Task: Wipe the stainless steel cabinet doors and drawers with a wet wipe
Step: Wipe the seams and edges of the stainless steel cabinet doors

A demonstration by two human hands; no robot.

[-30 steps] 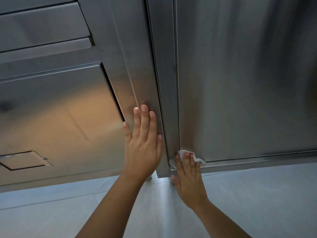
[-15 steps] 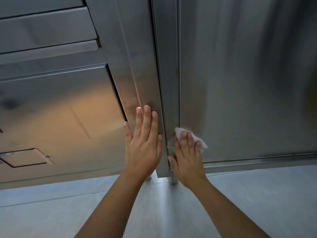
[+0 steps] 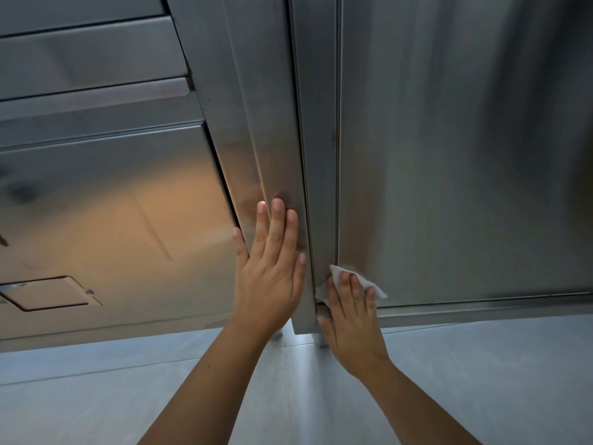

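Leans on the steel post [image 3: 266, 139] with the left hand [image 3: 269, 277], flat, fingers straight and close together, thumb out to the side. Holds nothing there. Most likely a way to stay steady while bending low and looking up.

Presses the wet wipe [image 3: 336, 273] onto the big door [image 3: 465, 155] with the right hand [image 3: 349, 319]. Fingers straight and side by side on top of the wipe, not curled round it. Pins the wipe flat that way, to rub more steel at once. Wipe at the low left corner of the door, just beside the crack [image 3: 337, 187] next to the post and just above the door's bottom edge. White bits poking out above the fingertips and to the right of them.

Looks like rubbing along the door's edge, a good hiding place for dirt. Hard to tell clean steel from dirty steel here. Plenty left to do, by the look of it: the rest of the door, the drawers [image 3: 90, 53] up on the left and the wide panel [image 3: 112, 220] under them, with dark blurry spots on it. Best to push gently near the crack, to avoid snagging the wipe in it. Below all this, the pale floor [image 3: 481, 364].
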